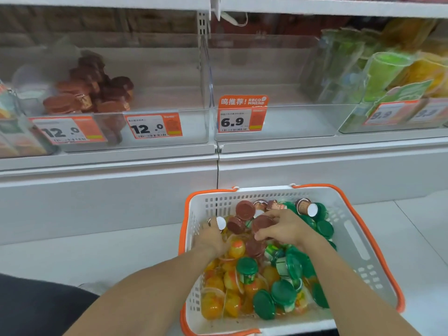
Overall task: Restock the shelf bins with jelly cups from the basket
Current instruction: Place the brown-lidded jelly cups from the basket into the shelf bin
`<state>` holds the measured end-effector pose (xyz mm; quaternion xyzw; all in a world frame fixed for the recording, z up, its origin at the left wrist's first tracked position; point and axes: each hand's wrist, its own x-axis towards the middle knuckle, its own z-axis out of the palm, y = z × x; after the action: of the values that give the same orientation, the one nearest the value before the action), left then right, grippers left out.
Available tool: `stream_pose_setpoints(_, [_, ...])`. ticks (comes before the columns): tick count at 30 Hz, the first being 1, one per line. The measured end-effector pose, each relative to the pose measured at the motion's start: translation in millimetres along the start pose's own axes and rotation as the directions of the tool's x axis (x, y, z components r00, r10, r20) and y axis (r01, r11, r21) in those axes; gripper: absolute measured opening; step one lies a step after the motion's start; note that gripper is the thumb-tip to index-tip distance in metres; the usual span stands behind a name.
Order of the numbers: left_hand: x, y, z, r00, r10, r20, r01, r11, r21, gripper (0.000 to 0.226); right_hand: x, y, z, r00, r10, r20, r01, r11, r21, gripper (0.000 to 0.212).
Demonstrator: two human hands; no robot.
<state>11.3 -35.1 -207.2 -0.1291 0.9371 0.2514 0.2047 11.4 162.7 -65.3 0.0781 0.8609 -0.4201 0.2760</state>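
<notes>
A white basket with an orange rim (358, 241) stands on the floor below the shelf, filled with brown-lidded, green-lidded and yellow jelly cups. My right hand (283, 227) is in the basket and grips a brown-lidded cup (263, 223). At the basket's left side my left hand (211, 236) closes its fingers round a cup (221, 223) whose white bottom shows. On the shelf, the left clear bin (155, 98) holds a pile of brown-lidded cups (92, 88). The middle bin (278, 120), tagged 6.9, shows nothing inside.
The right bins hold green packs (385, 73) and yellow packs (429, 71). Orange price tags (155, 126) hang on the bin fronts. A white shelf ledge (109, 166) juts out above the basket. My dark trouser leg (36, 309) is at the lower left.
</notes>
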Motion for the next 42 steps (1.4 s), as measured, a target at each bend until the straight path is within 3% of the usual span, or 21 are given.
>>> stream_pose_setpoints(3, [11, 7, 2, 0.997, -0.044, -0.066, 0.039, 0.996, -0.086, 0.091, 5, 12, 0, 1.0, 0.018, -0.013, -0.018, 1.0, 0.0, 0.061])
stream_pose_setpoints(7, [27, 14, -7, 0.977, -0.12, -0.176, 0.079, 0.971, -0.224, 0.049, 14, 22, 5, 1.0, 0.025, 0.005, -0.025, 1.0, -0.018, 0.079])
stream_pose_setpoints(10, [30, 19, -9, 0.972, -0.155, -0.175, 0.122, 0.975, -0.185, 0.045, 22, 26, 7, 0.999, 0.018, 0.032, -0.018, 1.0, -0.008, 0.073])
stream_pose_setpoints(13, [24, 24, -24, 0.982, -0.101, -0.16, 0.082, 0.989, -0.122, 0.051, 25, 25, 4, 0.999, 0.006, 0.048, -0.006, 1.0, -0.012, 0.071])
stream_pose_setpoints(17, [7, 32, -82, 0.991, 0.083, 0.102, -0.083, 0.997, 0.0, 0.06, 23, 0, -7, 0.994, -0.087, 0.07, 0.079, 0.991, 0.109, 0.058])
stream_pose_setpoints(21, [-30, 38, -169, 0.906, 0.265, 0.329, -0.337, 0.924, 0.183, 0.054, 12, -50, -14, 0.979, -0.196, 0.063, 0.167, 0.935, 0.314, 0.043])
stream_pose_setpoints(23, [-55, 36, -212, 0.876, 0.312, 0.367, -0.407, 0.888, 0.216, 0.05, 0, -81, -17, 0.955, -0.289, 0.064, 0.231, 0.861, 0.453, 0.037])
stream_pose_setpoints(26, [-93, 22, -269, 0.87, 0.375, 0.319, -0.448, 0.872, 0.196, 0.045, -20, -131, -17, 0.897, -0.437, 0.068, 0.32, 0.746, 0.584, 0.042])
stream_pose_setpoints(29, [-122, -2, -312, 0.886, 0.424, 0.189, -0.437, 0.899, 0.029, 0.032, -39, -184, -8, 0.825, -0.565, 0.029, 0.425, 0.653, 0.626, 0.051])
stream_pose_setpoints(31, [-132, -18, -328, 0.906, 0.396, 0.149, -0.342, 0.893, -0.292, 0.024, -49, -220, 2, 0.795, -0.606, -0.032, 0.496, 0.619, 0.609, 0.046])
stream_pose_setpoints(33, [-137, -31, -337, 0.93, 0.35, 0.109, -0.236, 0.799, -0.552, 0.019, -51, -255, 15, 0.776, -0.623, -0.099, 0.563, 0.613, 0.555, 0.042])
stream_pose_setpoints(37, [-134, -51, -348, 0.968, 0.242, -0.072, -0.204, 0.585, -0.785, 0.03, -29, -319, 43, 0.785, -0.589, -0.19, 0.608, 0.678, 0.414, 0.037])
stream_pose_setpoints(42, [-126, -73, -362, 0.994, 0.104, -0.038, -0.066, 0.283, -0.957, 0.032, 18, -368, 72, 0.855, -0.515, -0.061, 0.517, 0.837, 0.18, 0.034])
